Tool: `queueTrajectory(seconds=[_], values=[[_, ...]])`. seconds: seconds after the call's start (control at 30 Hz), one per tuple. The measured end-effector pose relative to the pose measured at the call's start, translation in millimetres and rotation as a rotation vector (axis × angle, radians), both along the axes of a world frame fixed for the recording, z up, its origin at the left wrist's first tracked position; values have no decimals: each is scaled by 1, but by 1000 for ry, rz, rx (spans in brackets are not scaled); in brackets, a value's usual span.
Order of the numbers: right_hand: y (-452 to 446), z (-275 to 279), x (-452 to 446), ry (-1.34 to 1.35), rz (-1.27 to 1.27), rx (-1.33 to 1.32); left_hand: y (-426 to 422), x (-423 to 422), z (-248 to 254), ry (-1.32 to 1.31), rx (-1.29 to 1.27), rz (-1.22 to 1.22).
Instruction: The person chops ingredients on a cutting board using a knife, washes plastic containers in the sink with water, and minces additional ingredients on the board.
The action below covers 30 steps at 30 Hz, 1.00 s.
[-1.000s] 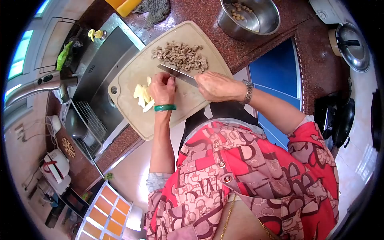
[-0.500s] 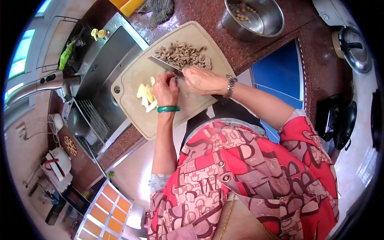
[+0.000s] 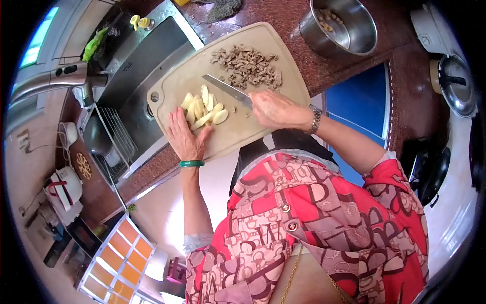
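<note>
My right hand (image 3: 277, 109) is wrapped round the handle of a kitchen knife (image 3: 228, 89), its blade pointing left over the cutting board (image 3: 238, 133). At the board's lower left, my left hand (image 3: 186, 133) lies with fingers spread, beside and partly touching pale yellow slices (image 3: 205, 107) that look like ginger. Chopped brown meat (image 3: 248, 66) is heaped on the far part of the board, beyond the blade. A few small bits lie near the knife.
A metal pot (image 3: 339, 25) with some small pale pieces inside stands at the back right. Left of the board is a sink (image 3: 136, 76) with a faucet (image 3: 61, 81) and a wire rack (image 3: 119, 137). A lidded pan (image 3: 454, 81) is far right.
My left hand has moved left and down from beside the knife, and its fingers have spread by the yellow slices. The knife has shifted slightly away from the meat. The view has shifted too.
</note>
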State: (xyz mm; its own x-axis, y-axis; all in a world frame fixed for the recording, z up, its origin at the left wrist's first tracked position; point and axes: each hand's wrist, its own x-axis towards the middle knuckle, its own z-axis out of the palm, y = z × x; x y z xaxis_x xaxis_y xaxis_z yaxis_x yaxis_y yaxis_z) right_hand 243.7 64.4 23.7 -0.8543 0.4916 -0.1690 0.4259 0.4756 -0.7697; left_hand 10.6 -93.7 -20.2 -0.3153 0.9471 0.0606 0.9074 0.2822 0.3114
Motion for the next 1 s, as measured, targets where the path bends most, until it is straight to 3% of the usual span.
queueTrajectory(seconds=[0.2,0.3,0.43,0.53,0.77,0.97,1.0], values=[[0,-1,-9,-144,15,-22,23,20,-7,-97,20,118],[-3,-3,-8,-14,13,43,37,27,-9,-225,185,154],[-1,4,-6,-66,24,16,58,36,-6,28,75,282],[2,10,-6,-95,14,-7,70,36,1,-4,5,338],[1,0,-3,-73,-38,-32,78,26,10,-90,-38,314],[-3,-2,0,-6,14,83,55,14,12,-109,37,80],[-4,0,0,-6,18,85,51,14,18,-255,155,99]])
